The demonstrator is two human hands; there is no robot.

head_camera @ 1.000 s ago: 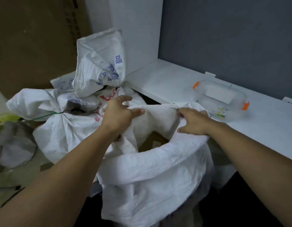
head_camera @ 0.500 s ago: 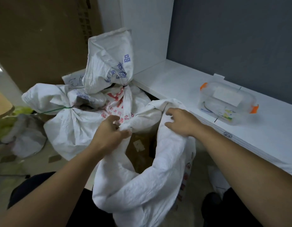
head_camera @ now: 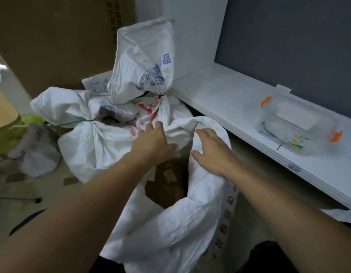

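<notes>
We see one open white sack (head_camera: 170, 223) on the floor beside the desk (head_camera: 239, 107); its red print is unreadable. The left hand (head_camera: 153, 142) pinches its far rim, and the right hand (head_camera: 212, 152) lies spread on the right rim. Behind it we count two more: a green-corded sack (head_camera: 96, 142) and a blue-printed sack (head_camera: 143, 62) reading "品". One clear box (head_camera: 296, 131) sits on the desk.

Soft, fairly dim indoor light is coming from overhead, brightening the white bench (head_camera: 239, 103) at two o'clock and the white sack (head_camera: 170, 223) at six o'clock without glare, while the brown cardboard (head_camera: 52, 46) at ten o'clock and the gap under the bench at four o'clock are sinking into shadow. The wide lens is bowing straight edges near the frame's border, and motion blur is smearing the right hand (head_camera: 212, 152), its forearm and the clear box (head_camera: 296, 131) at three o'clock.
</notes>
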